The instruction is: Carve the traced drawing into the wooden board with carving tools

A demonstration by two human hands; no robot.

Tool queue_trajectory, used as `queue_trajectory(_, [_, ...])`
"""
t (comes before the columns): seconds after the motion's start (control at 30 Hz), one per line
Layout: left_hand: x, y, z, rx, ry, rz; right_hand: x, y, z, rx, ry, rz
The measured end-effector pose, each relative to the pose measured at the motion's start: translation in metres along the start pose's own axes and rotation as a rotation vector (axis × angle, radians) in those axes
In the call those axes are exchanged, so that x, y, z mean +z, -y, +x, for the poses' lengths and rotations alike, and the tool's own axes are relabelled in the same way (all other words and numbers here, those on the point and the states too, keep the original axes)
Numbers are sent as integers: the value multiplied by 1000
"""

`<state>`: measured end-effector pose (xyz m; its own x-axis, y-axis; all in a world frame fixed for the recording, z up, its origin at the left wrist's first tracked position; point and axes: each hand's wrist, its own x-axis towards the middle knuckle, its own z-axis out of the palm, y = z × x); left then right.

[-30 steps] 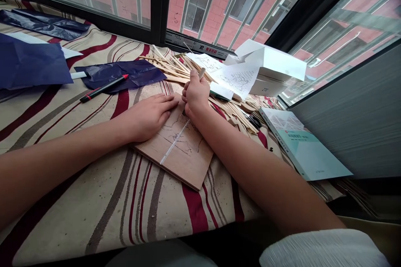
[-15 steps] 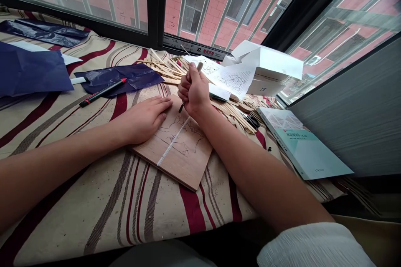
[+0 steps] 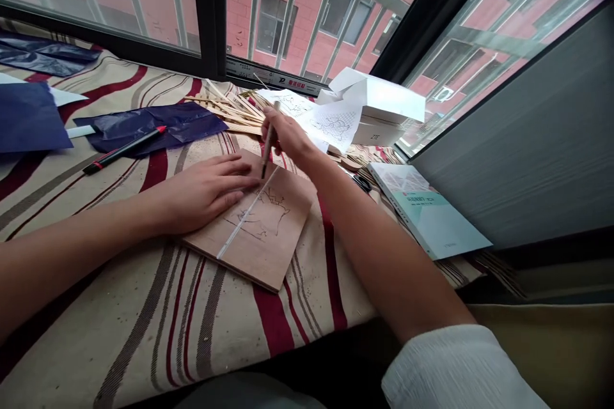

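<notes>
A square wooden board (image 3: 266, 255) lies tilted on the striped cloth, with a thin dark line drawing and a white stripe across its face. Over its left part rests my left hand (image 3: 211, 188), palm down with fingers stretched out. My right hand (image 3: 285, 134) grips a slim carving tool (image 3: 268, 147) with a pale wooden handle and a dark lower end. That end points down at the board near the stripe, close to my left fingertips. Whether the tip touches the wood, I cannot tell.
Behind the board lie thin wooden strips (image 3: 230, 108), printed drawings (image 3: 336, 124) and a white box (image 3: 384, 99). At right are a book (image 3: 426, 211) and black scissors (image 3: 362, 182). A marker (image 3: 125, 150) lies on dark blue sheets (image 3: 192, 120) at left, before the window.
My right hand has turned from a fist around the tool to a looser grip, showing more of the handle. My left hand stays on the board. The whole view has swung slightly right.
</notes>
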<state>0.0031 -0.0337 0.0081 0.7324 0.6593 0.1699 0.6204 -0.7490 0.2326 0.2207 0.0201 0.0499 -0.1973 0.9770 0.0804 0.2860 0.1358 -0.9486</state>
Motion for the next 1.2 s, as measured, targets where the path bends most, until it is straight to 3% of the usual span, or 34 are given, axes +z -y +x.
queue_trajectory(0.13, [-2,1,-1,-10,71,-8,-37,-3,-4,97,44,-281])
queue_trajectory(0.27, [4,5,-3,5,-10,-22,-61,-3,-15,118,106,-404])
queue_trajectory(0.33, [7,7,-4,29,-51,-12,-76,-1,-27,157,114,-434])
queue_trajectory(0.43, [10,9,-5,52,-77,-3,-102,1,-55,78,25,-558])
queue_trajectory(0.53, [11,9,-5,61,-86,-3,-119,-2,-83,40,36,-619])
queue_trajectory(0.73, [5,3,-4,0,-21,-19,-104,-19,-112,-11,220,-1055])
queue_trajectory(0.83, [-1,-5,-4,-51,42,-25,-91,-22,-121,81,153,-1151])
queue_trajectory(0.97, [-3,-17,-5,-81,43,-4,-82,-21,-128,159,92,-1266])
queue_trajectory(1.2, [-15,-20,-5,-100,10,29,-103,-10,-138,145,-94,-1044])
